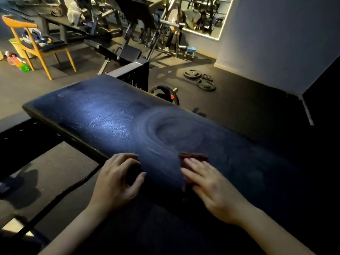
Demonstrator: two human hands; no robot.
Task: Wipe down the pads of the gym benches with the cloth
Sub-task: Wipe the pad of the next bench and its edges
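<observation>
Right hand (211, 183) presses the cloth (193, 157) flat-fingered to wipe the pad (110, 116); left hand (117, 181) grips its left edge, likely steadying it.

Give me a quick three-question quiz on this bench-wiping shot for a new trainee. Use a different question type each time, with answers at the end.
1. True or false: the right hand presses the cloth onto the bench pad with straight fingers.
2. Multiple choice: the left hand is A) holding a spray bottle, B) gripping the pad's edge, C) lifted clear of the pad.
3. Short answer: what lies on the floor beyond the pad, towards the wall on the right?

Key: 1 true; 2 B; 3 weight plates.
</observation>
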